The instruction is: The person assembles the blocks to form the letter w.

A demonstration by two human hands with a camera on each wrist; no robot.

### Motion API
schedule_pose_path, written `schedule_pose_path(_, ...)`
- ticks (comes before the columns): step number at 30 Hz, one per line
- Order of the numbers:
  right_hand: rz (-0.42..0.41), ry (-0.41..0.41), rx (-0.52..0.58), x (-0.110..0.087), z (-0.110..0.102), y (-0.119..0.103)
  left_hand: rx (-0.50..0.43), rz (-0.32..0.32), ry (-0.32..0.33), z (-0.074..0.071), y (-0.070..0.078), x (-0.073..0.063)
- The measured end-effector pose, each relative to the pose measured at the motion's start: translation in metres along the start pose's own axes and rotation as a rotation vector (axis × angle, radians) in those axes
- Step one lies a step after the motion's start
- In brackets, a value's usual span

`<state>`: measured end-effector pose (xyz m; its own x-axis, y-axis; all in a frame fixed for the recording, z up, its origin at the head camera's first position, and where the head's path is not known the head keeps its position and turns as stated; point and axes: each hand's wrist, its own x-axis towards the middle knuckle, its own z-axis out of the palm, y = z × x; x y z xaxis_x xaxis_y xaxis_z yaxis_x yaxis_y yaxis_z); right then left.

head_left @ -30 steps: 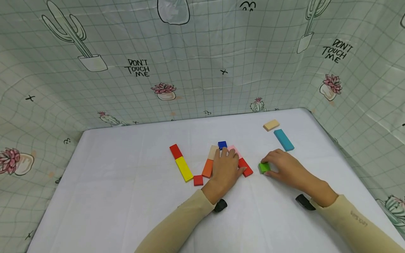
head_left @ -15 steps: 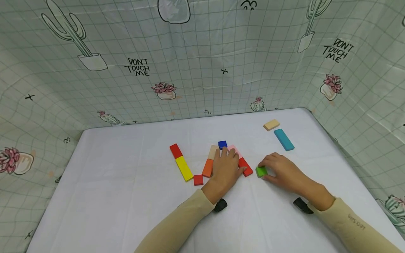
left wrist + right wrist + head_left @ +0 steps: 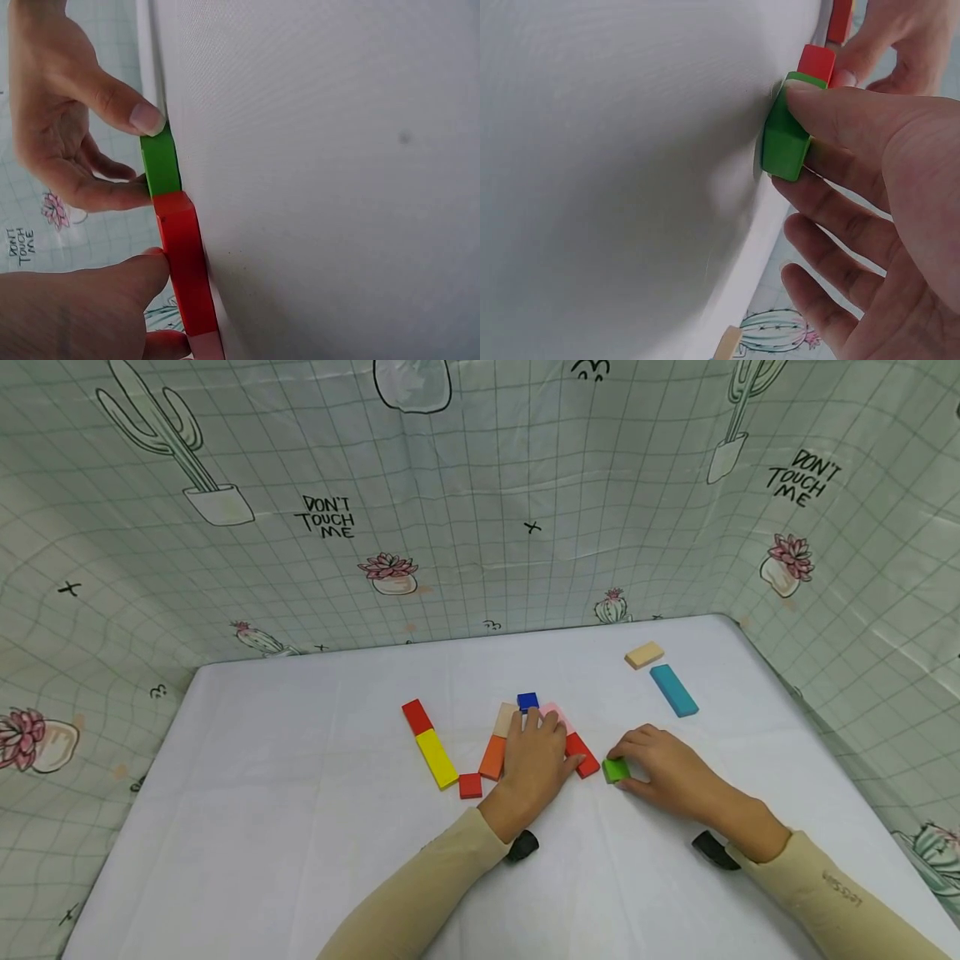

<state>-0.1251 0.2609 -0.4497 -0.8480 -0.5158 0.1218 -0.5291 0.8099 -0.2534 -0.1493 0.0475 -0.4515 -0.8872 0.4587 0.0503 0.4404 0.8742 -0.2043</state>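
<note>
My right hand [image 3: 671, 772] pinches a green wooden block [image 3: 616, 770] between thumb and fingers, flat on the white table. Just left of it lies a red block [image 3: 582, 755]; in the left wrist view the green block [image 3: 161, 165] appears at the end of that red block [image 3: 186, 262]. My left hand [image 3: 534, 760] rests with fingers extended over the middle of a peaked arrangement, its thumb against the red block. Around it show a pink block [image 3: 553, 713], a blue block [image 3: 527, 702] at the top, a beige block [image 3: 506, 718] and an orange block [image 3: 492, 758]. Its palm hides what lies beneath.
Left of the arrangement lie a small red square block [image 3: 470, 786], a yellow block [image 3: 437, 760] and another red block [image 3: 417, 718] in a slanted line. A teal block [image 3: 674, 691] and a tan block [image 3: 644, 655] lie at the back right. A patterned cloth [image 3: 480, 527] surrounds the table.
My right hand has slid the green block left and slightly nearer me, closing most of the distance to the red block. The left hand has stayed put.
</note>
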Motion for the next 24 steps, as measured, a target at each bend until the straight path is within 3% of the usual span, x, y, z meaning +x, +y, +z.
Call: schedule_pose_path(24, -0.015, 0.007, -0.001, 0.0017, 0.0012, -0.0031, -0.003, -0.008, -0.021, -0.0016, 0.0005, 0.0003)
